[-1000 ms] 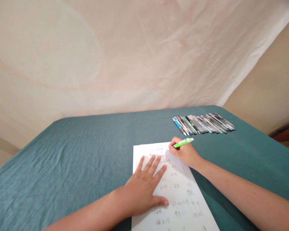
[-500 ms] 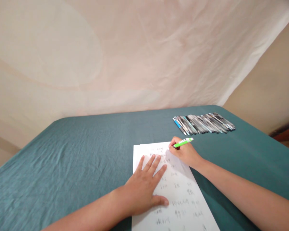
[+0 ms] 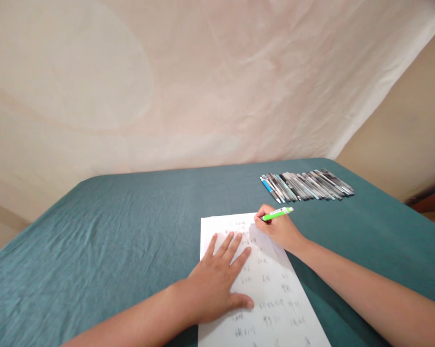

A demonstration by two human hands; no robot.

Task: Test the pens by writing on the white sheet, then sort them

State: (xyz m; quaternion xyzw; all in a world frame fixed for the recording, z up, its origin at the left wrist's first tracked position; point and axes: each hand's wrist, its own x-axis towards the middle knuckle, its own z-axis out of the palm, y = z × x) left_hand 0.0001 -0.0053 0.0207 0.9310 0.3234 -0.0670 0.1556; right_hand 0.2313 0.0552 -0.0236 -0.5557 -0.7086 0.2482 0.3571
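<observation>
Right hand (image 3: 279,230) grips green pen (image 3: 277,213), lying nearly level, tip pointing left onto paper (image 3: 275,289).

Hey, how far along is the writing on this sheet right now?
Done: scattered handwritten entries run down the sheet of paper. In hand: the right hand holds the green pen near the sheet's top, the left hand pressing it flat. Left: bare gaps remain between entries.

A handwritten sheet of paper (image 3: 275,294) lies on the cloth-covered table (image 3: 130,226), near its front right. The left hand (image 3: 217,284) lies flat on the sheet's left side. The right hand (image 3: 280,230) is at its far right corner, gripping a pen (image 3: 277,214). Behind the sheet and to the right lies a row of pens (image 3: 307,185), near the table's far edge.
</observation>
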